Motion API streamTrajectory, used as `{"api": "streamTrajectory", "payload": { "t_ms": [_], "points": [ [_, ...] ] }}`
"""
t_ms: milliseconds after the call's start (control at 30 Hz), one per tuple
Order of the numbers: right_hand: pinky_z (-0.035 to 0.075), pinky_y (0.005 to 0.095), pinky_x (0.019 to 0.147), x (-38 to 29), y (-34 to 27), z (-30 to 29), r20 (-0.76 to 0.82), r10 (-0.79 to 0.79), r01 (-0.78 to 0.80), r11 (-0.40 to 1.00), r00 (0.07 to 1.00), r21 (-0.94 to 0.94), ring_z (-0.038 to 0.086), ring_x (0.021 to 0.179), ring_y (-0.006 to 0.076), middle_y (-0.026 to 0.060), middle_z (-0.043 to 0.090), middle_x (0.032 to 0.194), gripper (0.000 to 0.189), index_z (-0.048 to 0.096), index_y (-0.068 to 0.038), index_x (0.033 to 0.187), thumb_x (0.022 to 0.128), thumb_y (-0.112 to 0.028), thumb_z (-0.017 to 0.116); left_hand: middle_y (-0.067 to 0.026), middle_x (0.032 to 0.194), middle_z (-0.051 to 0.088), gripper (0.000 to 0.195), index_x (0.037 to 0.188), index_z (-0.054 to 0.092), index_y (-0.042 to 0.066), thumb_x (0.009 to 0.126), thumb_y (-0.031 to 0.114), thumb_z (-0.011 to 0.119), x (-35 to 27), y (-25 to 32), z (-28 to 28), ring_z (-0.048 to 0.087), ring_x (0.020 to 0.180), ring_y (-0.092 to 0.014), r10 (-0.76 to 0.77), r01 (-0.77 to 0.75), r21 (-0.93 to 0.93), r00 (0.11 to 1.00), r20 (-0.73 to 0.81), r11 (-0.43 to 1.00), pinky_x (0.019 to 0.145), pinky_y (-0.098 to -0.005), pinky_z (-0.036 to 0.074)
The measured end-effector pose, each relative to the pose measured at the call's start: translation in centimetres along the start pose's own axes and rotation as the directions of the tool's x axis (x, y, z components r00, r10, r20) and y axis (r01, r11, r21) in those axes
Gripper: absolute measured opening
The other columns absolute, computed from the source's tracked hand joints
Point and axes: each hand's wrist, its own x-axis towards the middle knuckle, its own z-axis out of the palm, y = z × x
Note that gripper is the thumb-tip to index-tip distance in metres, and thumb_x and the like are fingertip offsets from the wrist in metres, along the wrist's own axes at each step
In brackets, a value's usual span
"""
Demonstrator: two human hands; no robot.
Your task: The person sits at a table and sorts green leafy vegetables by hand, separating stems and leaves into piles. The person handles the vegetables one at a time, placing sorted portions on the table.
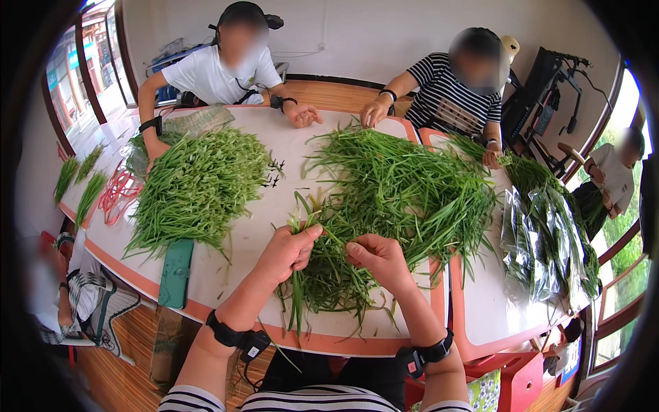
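Observation:
My left hand point(293, 251) is closed around a small bunch of green leafy stalks point(297, 298), whose leaves hang below the fist and whose pale ends poke out above it. To its right, my right hand point(375, 257) pinches a thin green blade between thumb and forefinger. Both hands are over the near edge of a large loose heap of long green leaves point(401, 175), which look like chives. Left of the hands lies a thick pile of budded green stems point(201, 180). A green phone case or wallet point(176, 273) rests below that pile.
Two people sit across the white table point(257, 309); one has a hand at the left pile, the other touches the leaf heap. Red ties point(117, 194) and small bunches point(90, 198) lie at left. Clear plastic bags of greens point(545, 247) lie at right, near a red chair point(509, 378).

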Motion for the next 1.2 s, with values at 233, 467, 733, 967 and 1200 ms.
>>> {"api": "streamTrajectory", "payload": {
  "t_ms": [233,467,733,967,1200],
  "points": [
    [0.043,0.0222,0.056,-0.2,-2.0,-2.5,-0.238,-0.175,0.118,0.964,0.955,-0.239,0.052,0.061,0.0054,0.0003,0.061,0.068,0.02,0.065,0.002,0.097,0.08,-0.009,0.062,0.01,0.056,0.031,0.029,0.114,0.057,0.008,0.089,0.022,0.059,-0.1,0.2,-0.3,0.022,0.041,-0.003,0.091,-0.082,0.076,0.988,-0.123,0.994,0.037,-0.0206,0.02],
    [0.036,0.0195,0.054,-0.3,-2.8,-3.0,-0.097,-0.027,0.031,0.999,0.995,0.039,0.046,0.06,0.0032,-0.0022,0.056,0.07,0.02,0.063,0.001,0.095,0.079,-0.009,0.057,0.0037,0.069,0.055,0.028,0.106,0.064,0.001,0.086,0.021,0.063,0.7,-1.2,-1.2,0.044,0.058,-0.003,0.426,-0.29,0.64,0.903,-0.063,0.711,0.054,-0.0219,0.038],
    [0.04,0.0196,0.057,-0.1,-1.9,-2.5,-0.034,0.04,-0.039,0.999,0.999,0.019,0.046,0.061,0.0041,-0.0033,0.052,0.071,0.032,0.057,0.002,0.11,0.08,-0.007,0.054,0.0052,0.069,0.055,0.026,0.1,0.066,0.0,0.086,0.021,0.065,-0.1,-0.5,0.6,0.042,0.06,-0.003,0.458,-0.325,0.495,0.872,-0.173,0.806,0.056,-0.0214,0.039],
    [0.042,0.0206,0.061,0.0,-1.9,-1.9,0.076,0.039,-0.046,0.995,0.996,0.087,0.049,0.065,0.0058,-0.0017,0.052,0.074,0.042,0.05,0.002,0.122,0.08,-0.005,0.052,0.0051,0.076,0.058,0.025,0.109,0.065,0.005,0.088,0.018,0.06,-1.0,0.0,1.4,0.046,0.068,-0.002,0.309,-0.299,0.561,0.948,0.079,0.772,0.061,-0.0193,0.04],
    [0.043,0.0216,0.064,0.0,-1.5,-1.5,0.097,-0.038,0.019,0.981,0.995,0.192,0.05,0.069,0.006,-0.0018,0.053,0.078,0.038,0.052,0.001,0.121,0.083,-0.003,0.051,0.0051,0.074,0.061,0.023,0.11,0.064,0.007,0.09,0.015,0.054,-1.0,-0.9,2.0,0.043,0.057,-0.001,0.086,-0.229,0.584,0.961,0.262,0.779,0.052,-0.0185,0.036]
  ]
}}
